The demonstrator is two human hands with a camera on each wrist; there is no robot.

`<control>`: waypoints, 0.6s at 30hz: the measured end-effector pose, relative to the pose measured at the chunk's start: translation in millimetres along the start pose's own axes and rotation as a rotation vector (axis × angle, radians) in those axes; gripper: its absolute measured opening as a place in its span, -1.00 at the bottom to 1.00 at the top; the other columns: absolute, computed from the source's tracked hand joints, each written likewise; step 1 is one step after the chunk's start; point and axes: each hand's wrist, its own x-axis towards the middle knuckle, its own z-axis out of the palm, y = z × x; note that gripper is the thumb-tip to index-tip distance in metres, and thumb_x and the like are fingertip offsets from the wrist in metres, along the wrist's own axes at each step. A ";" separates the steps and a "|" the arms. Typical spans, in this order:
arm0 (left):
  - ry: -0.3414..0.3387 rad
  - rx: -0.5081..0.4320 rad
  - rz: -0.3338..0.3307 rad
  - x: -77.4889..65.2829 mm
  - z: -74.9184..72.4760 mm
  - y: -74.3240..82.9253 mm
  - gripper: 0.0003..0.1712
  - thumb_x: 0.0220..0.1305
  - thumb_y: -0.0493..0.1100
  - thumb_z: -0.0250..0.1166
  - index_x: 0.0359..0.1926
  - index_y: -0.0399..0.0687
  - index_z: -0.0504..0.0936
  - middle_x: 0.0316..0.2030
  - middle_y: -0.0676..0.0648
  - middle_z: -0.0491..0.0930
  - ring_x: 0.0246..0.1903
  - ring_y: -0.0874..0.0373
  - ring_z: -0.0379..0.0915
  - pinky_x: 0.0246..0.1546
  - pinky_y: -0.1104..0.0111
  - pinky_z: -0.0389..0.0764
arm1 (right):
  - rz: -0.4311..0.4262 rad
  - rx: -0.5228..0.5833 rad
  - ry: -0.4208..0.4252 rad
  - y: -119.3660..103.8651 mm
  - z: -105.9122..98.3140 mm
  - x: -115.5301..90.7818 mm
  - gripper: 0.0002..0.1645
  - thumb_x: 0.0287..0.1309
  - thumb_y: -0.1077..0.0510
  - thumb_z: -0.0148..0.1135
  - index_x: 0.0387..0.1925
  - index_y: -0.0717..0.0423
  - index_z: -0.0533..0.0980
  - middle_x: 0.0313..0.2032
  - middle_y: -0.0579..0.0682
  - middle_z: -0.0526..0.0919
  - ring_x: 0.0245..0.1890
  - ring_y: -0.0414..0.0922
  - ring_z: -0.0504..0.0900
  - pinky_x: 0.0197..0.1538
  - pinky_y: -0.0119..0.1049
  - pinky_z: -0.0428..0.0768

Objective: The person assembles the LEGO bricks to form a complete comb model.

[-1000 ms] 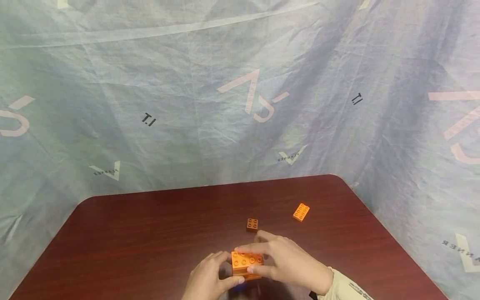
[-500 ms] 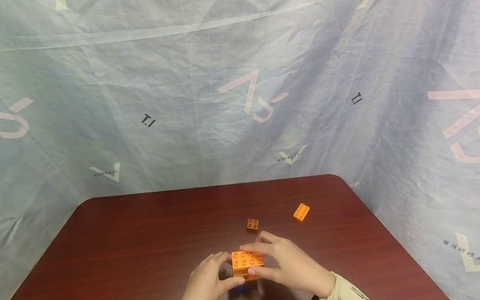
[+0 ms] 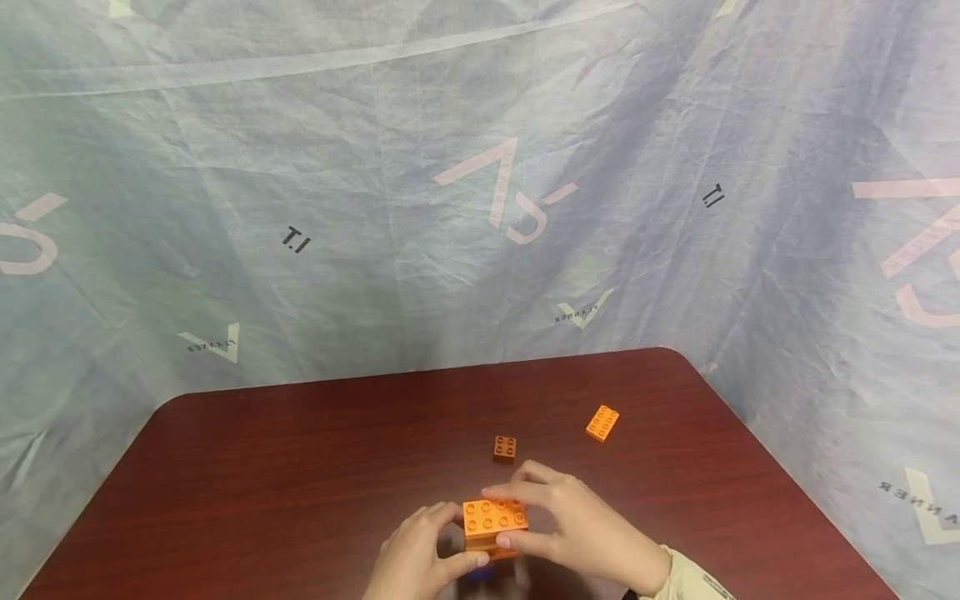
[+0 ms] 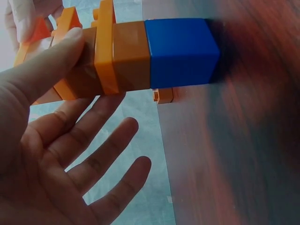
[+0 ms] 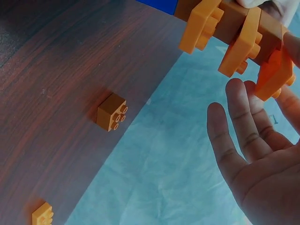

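A toy brick tower stands at the table's near side, brown bricks [image 4: 132, 56] alternating with wider orange plates [image 4: 106, 49] above a blue brick [image 4: 183, 52] at the bottom. My left hand [image 3: 414, 552] pinches the tower's middle from the left, thumb across its near side; the other fingers spread loosely in the left wrist view. On the top orange plate [image 3: 486, 520], my right hand [image 3: 581, 529] has its thumb at the near edge and its index finger at the far edge, pinching it. The right hand's remaining fingers are off the tower.
A loose brown brick [image 3: 505, 449] sits on the dark red table [image 3: 315, 467] just behind the tower. Farther back to the right lies an orange plate [image 3: 602, 423]. Printed grey cloth [image 3: 390, 208] hangs around the table's back and sides.
My right index finger has slid slightly to the right along the top plate's far edge. The left hand and the tower stay in place.
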 end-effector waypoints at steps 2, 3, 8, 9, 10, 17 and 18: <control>0.005 0.005 0.002 -0.5 0.4 0.5 -0.55 0.12 0.15 0.54 -0.10 0.02 0.67 -0.26 0.11 0.61 -0.34 0.16 0.45 -0.38 0.15 0.54 | -0.004 0.017 0.009 1.6 -0.1 -1.2 -0.47 0.30 -0.20 0.32 0.22 -0.13 0.60 -0.20 -0.31 0.52 -0.32 -0.38 0.46 -0.31 -0.45 0.54; 0.005 0.007 0.002 -0.7 0.6 0.8 -0.55 0.11 0.15 0.54 -0.10 0.01 0.66 -0.26 0.10 0.62 -0.34 0.16 0.45 -0.38 0.14 0.55 | -0.005 0.028 0.014 2.4 -0.4 -2.0 -0.47 0.30 -0.20 0.32 0.23 -0.13 0.60 -0.19 -0.32 0.54 -0.30 -0.38 0.48 -0.30 -0.45 0.54; 0.024 0.017 0.007 -2.1 2.0 1.9 -0.54 0.09 0.16 0.55 -0.11 0.03 0.67 -0.23 0.08 0.64 -0.32 0.16 0.47 -0.36 0.11 0.57 | -0.017 0.087 0.061 8.0 -4.5 -6.6 -0.48 0.29 -0.15 0.36 0.24 -0.15 0.59 -0.15 -0.30 0.59 -0.22 -0.32 0.54 -0.22 -0.38 0.61; 0.029 0.016 0.008 -2.4 2.3 2.1 -0.54 0.09 0.16 0.55 -0.11 0.03 0.67 -0.23 0.08 0.64 -0.31 0.15 0.47 -0.35 0.10 0.57 | -0.013 0.099 0.072 9.5 -5.9 -7.4 -0.49 0.29 -0.13 0.36 0.24 -0.15 0.59 -0.14 -0.29 0.59 -0.22 -0.30 0.55 -0.20 -0.35 0.62; 0.035 0.017 0.010 -2.7 2.5 2.2 -0.55 0.09 0.16 0.55 -0.11 0.05 0.67 -0.22 0.09 0.65 -0.31 0.15 0.48 -0.34 0.08 0.58 | -0.008 0.108 0.086 11.0 -7.5 -8.0 -0.51 0.30 -0.11 0.36 0.23 -0.15 0.59 -0.13 -0.29 0.60 -0.21 -0.28 0.55 -0.18 -0.33 0.63; 0.048 0.027 -0.001 -3.0 3.6 3.0 -0.55 0.07 0.17 0.56 -0.13 0.06 0.66 -0.16 0.04 0.67 -0.24 0.06 0.54 -0.27 -0.03 0.62 | 0.064 0.088 0.174 24.6 -17.9 -6.8 -0.64 0.42 0.00 0.25 0.18 -0.10 0.61 -0.15 -0.28 0.62 -0.24 -0.32 0.57 -0.19 -0.31 0.62; 0.047 0.028 -0.002 -2.9 3.9 3.0 -0.55 0.07 0.17 0.56 -0.13 0.06 0.66 -0.16 0.04 0.68 -0.24 0.05 0.55 -0.26 -0.03 0.62 | 0.077 0.074 0.184 27.2 -18.5 -5.9 -0.64 0.42 -0.01 0.25 0.17 -0.08 0.62 -0.16 -0.28 0.62 -0.24 -0.32 0.56 -0.20 -0.31 0.62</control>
